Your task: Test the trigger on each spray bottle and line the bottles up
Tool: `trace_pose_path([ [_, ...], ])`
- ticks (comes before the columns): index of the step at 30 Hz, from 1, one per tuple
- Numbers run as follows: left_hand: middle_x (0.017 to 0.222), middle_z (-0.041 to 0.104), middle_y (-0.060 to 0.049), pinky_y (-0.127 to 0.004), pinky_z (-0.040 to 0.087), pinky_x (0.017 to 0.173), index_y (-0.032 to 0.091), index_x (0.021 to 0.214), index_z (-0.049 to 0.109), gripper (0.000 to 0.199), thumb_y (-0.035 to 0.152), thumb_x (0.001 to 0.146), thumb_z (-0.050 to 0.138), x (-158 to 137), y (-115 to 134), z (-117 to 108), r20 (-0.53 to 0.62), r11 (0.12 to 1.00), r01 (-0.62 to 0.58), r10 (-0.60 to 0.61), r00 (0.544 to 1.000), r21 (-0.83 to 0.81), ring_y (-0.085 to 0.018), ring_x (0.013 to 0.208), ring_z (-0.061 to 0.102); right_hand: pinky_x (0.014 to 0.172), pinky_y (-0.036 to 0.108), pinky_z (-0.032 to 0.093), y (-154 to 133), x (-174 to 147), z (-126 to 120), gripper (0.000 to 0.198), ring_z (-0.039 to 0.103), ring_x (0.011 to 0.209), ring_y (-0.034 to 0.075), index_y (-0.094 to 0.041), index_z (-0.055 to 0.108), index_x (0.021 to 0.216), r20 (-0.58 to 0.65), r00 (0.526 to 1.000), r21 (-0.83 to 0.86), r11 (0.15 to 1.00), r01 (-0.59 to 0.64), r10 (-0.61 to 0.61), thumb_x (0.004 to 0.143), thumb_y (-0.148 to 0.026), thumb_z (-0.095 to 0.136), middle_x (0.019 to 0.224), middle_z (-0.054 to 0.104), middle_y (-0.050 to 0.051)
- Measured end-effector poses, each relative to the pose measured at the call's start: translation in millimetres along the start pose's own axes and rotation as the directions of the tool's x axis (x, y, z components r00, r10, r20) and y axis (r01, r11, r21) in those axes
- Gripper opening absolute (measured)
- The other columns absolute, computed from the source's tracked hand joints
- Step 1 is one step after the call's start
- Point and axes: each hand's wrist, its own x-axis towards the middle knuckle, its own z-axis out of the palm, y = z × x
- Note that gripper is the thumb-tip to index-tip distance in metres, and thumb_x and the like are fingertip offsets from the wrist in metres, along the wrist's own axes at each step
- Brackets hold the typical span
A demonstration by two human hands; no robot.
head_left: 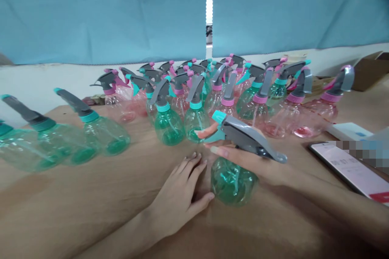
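Note:
A green spray bottle (234, 184) with a grey and turquoise trigger head stands on the table directly in front of me. My right hand (253, 161) grips it around the neck, just below the head, with fingers near the turquoise trigger. The bottle's collar is hidden behind those fingers. My left hand (179, 188) lies flat on the tabletop, fingers spread, with its thumb close to the left side of the bottle; it holds nothing.
Several green and pink spray bottles (169, 125) crowd the back of the brown table (100, 198). More green bottles (106, 133) line the left. At right are a phone (349, 166) and a cardboard box (369, 73). Blue curtains (103, 12) hang behind.

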Motion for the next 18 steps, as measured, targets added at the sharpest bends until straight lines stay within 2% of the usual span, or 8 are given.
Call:
trace_pose_path([
  [10,0.145,0.039,-0.013,-0.051,0.032,0.106,0.019,0.139,0.037,0.053,0.038,0.092,0.054,0,0,0,-0.016,1.000,0.006,-0.006,1.000,-0.007,-0.031,0.133,0.034,0.091,0.032,0.053,7,1,-3,0.028,0.067,0.097,0.017,-0.022,0.058,0.105,0.031,0.999,0.020,1.000,0.021,-0.021,0.079,-0.024,0.068,0.118,0.063,0.005],
  [18,0.146,0.036,-0.013,-0.050,0.030,0.108,0.017,0.138,0.036,0.054,0.038,0.092,0.055,-1,-1,2,-0.010,1.000,-0.001,0.001,1.000,0.003,-0.030,0.135,0.031,0.074,0.031,0.056,15,-1,-5,0.027,0.068,0.078,0.015,-0.025,0.058,0.109,0.045,0.999,-0.071,0.997,0.022,-0.019,0.084,-0.034,0.063,0.096,0.067,0.002],
])
